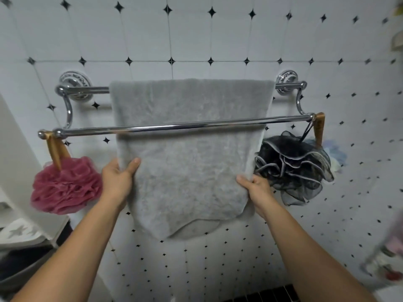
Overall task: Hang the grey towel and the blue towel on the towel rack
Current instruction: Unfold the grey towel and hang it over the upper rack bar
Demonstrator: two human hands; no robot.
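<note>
The grey towel hangs folded over the back bar of the chrome double towel rack on the tiled wall. It drops behind the front bar, which is bare. My left hand grips the towel's left edge below the front bar, thumb on the front face. My right hand pinches the right edge at about the same height. No blue towel is in view.
A pink bath pouf hangs from the rack's left end and a black pouf from its right end, each close beside a hand. A pale blue pouf shows behind the black one. White fixtures stand at lower left.
</note>
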